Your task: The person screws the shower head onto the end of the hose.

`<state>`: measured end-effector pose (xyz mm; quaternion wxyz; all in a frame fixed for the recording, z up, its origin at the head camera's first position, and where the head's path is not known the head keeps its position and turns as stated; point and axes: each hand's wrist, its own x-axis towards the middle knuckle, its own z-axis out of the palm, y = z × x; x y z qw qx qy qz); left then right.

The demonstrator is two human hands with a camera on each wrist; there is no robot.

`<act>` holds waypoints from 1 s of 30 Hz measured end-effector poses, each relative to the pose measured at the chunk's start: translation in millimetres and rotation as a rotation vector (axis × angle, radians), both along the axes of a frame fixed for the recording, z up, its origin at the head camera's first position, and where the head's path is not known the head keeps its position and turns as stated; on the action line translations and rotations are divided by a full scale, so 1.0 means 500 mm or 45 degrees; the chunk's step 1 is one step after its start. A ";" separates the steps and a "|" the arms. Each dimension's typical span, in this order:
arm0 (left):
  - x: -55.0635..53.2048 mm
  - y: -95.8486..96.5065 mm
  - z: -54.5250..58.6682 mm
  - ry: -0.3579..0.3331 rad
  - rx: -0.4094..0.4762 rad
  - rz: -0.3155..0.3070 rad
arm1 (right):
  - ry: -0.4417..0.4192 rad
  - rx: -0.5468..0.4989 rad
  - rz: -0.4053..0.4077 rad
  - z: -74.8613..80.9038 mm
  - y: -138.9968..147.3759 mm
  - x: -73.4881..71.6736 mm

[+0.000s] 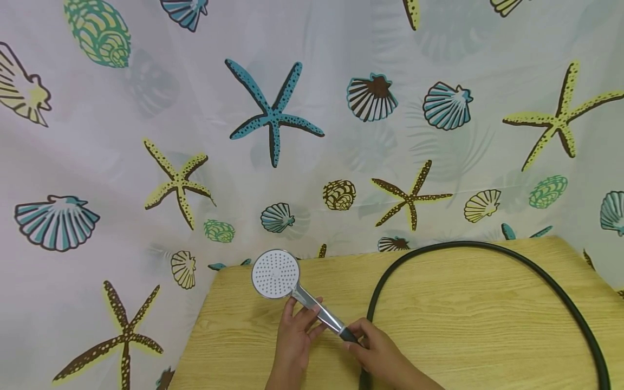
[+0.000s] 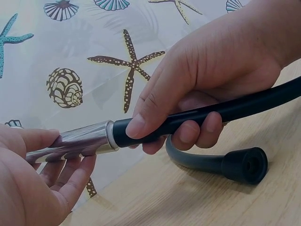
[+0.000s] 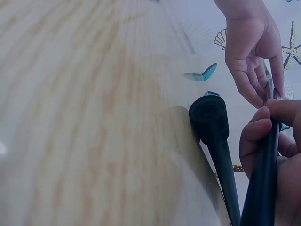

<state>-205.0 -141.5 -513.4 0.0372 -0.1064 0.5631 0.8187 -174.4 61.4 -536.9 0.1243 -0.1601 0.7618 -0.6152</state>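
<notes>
L hand (image 1: 294,337) holds chrome handle of handheld shower head (image 1: 275,274) over wood-grain table (image 1: 487,314), spray face twd cam. R hand (image 1: 377,349) grips blk hose (image 1: 463,244) at handle's base; prob. keeps both in line. Flared hose end (image 2: 244,165) unheld.

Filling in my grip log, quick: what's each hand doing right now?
Left hand: holding the shiny silver shower head with round white face by its handle.
Right hand: closed around the flexible black hose, near one end.
</notes>
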 end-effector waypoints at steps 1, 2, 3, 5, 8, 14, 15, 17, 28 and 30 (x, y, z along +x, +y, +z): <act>0.000 0.000 0.000 0.000 -0.002 -0.001 | -0.002 -0.003 0.003 0.000 0.000 0.000; 0.000 0.000 0.000 0.000 -0.005 -0.002 | -0.002 -0.004 0.005 0.000 0.001 0.001; 0.000 0.000 0.000 0.000 -0.007 -0.003 | -0.002 -0.004 0.006 0.000 0.001 0.001; 0.000 0.000 0.000 0.001 -0.010 -0.005 | 0.002 -0.005 0.009 0.000 0.001 0.001; 0.000 0.000 0.000 -0.001 -0.016 -0.006 | 0.006 -0.006 0.011 -0.002 0.001 0.000; 0.000 0.001 0.002 -0.007 -0.015 -0.005 | 0.006 -0.005 0.018 -0.001 0.002 -0.001; 0.000 0.001 0.003 -0.008 -0.014 -0.004 | 0.004 -0.006 0.020 -0.001 0.002 0.000; 0.000 0.000 0.003 -0.009 -0.013 -0.002 | -0.005 -0.011 0.025 0.001 0.003 0.000; 0.002 0.001 0.005 -0.008 0.003 0.008 | -0.048 -0.016 0.028 0.002 0.004 0.000; 0.002 0.001 0.005 -0.008 0.004 0.008 | -0.047 -0.016 0.031 0.001 0.003 -0.001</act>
